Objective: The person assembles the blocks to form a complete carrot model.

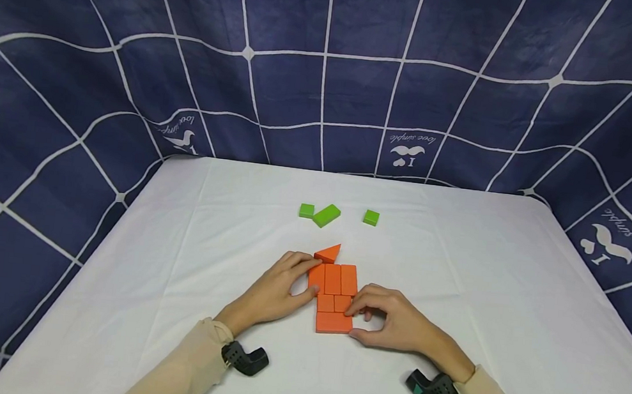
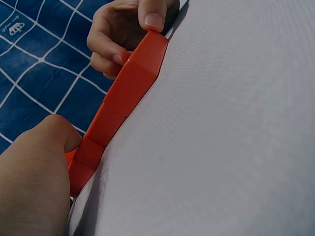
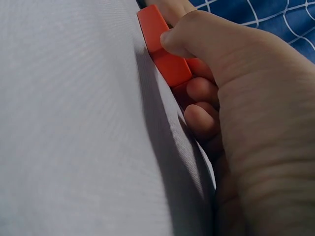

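In the head view several orange toy blocks lie flat, packed together. A row of upright rectangles, including an orange middle block (image 1: 333, 280), sits above two small orange squares. A wide orange block (image 1: 334, 323) forms the bottom, and an orange triangular block (image 1: 328, 253) lies at the top left. My left hand (image 1: 277, 288) pinches the leftmost orange block (image 1: 316, 276), index finger at its upper end and thumb at its lower corner. With thumb and index finger, my right hand (image 1: 395, 321) pinches the wide block's right end; its other fingers curl beside the group.
Two small green blocks (image 1: 306, 211) (image 1: 371, 217) and a longer green block (image 1: 327, 215) lie beyond the orange group. A white cloth (image 1: 233, 214) covers the table. Behind and beside it hangs a dark blue curtain (image 1: 281, 84) with white grid lines.
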{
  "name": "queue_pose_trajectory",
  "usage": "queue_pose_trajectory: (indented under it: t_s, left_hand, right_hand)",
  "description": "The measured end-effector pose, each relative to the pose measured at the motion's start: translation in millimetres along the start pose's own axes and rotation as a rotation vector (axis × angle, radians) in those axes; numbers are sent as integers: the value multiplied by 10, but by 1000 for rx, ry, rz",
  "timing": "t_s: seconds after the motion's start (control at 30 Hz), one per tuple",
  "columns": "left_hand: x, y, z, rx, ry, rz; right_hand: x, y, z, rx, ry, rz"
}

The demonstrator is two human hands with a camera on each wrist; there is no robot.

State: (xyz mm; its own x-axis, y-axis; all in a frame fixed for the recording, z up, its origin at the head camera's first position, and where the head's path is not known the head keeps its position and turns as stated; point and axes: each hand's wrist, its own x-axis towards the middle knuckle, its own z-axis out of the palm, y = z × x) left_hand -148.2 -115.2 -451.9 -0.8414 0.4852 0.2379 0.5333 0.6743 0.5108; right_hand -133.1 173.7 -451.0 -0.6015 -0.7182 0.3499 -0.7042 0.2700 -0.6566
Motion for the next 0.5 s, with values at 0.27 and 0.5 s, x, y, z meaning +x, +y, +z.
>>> queue_pose_trajectory:
  t_s: [0.27,0.5]
  left_hand:
    - [1,-9,-4,2,-11,-3]
    - [-2,-8,-5,6,-9,1]
  right_hand:
    - [6,-4,0,21,6,29]
    - [60,11,-19,82,83,15]
